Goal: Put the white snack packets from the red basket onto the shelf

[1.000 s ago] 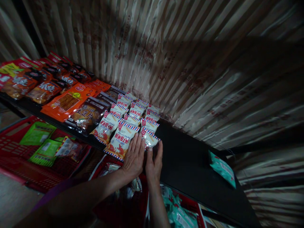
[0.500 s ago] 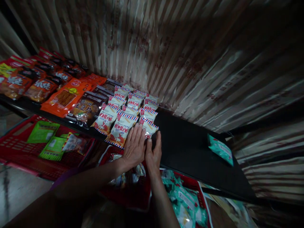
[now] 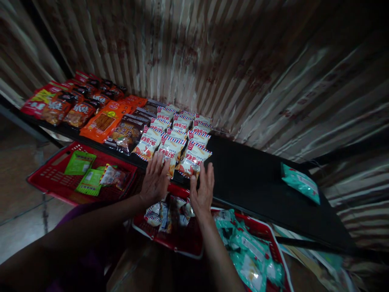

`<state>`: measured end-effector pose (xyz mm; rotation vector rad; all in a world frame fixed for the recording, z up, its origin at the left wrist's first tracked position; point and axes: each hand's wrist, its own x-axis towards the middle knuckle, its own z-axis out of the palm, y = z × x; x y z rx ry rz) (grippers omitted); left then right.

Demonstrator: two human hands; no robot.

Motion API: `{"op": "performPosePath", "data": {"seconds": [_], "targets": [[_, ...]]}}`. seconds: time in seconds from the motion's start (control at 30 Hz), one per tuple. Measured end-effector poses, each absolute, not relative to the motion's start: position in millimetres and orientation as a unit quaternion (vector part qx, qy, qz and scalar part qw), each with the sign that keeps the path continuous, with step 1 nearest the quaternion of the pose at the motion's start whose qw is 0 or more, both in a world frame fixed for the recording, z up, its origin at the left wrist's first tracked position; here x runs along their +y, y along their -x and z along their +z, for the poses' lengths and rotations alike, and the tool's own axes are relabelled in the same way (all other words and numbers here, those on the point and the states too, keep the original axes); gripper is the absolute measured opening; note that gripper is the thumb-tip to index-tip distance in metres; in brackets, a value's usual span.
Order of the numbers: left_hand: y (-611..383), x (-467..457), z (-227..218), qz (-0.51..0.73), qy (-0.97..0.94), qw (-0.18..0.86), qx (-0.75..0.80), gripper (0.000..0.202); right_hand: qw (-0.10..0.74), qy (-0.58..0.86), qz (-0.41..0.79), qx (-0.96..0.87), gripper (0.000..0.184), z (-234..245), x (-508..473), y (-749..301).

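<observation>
Left grip (image 3: 156, 178) and right grip (image 3: 203, 188) are facing white, stripe-edged, pillow-shaped plastic packets (image 3: 193, 158) ahead.
Open, fingers straight, both are holding nothing; light, even pressure is likely suiting these.

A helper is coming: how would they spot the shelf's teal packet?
Find the long black shelf. Go right, past the white packets. The teal packet lies alone there, unlike similar ones heaped in the rightmost red basket below.
</observation>
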<state>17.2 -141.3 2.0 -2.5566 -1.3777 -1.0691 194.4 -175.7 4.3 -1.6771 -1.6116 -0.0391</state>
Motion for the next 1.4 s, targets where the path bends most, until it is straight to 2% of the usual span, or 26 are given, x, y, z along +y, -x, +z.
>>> {"op": "performPosePath", "data": {"seconds": [0.23,0.63,0.93,1.17,1.4], "targets": [[-27,-130,-2,-0.323,0.829,0.024,-0.456,0.058,0.382,0.637,-0.045,-0.668,0.048,-2,-164,-199],[-29,-124,-5,-0.343,0.820,0.009,-0.458,0.060,0.452,0.624,0.005,-0.637,0.037,-1,-157,-206],[-32,-116,3,-0.347,0.816,-0.005,-0.462,0.058,0.451,0.594,-0.020,-0.665,0.037,-2,-154,-207],[-33,-104,2,-0.366,0.822,-0.014,-0.436,0.055,0.420,0.606,-0.035,-0.675,0.038,-3,-151,-207],[-35,-103,1,-0.332,0.829,-0.021,-0.450,0.054,0.414,0.609,-0.028,-0.676,0.037,-1,-150,-207]]}}
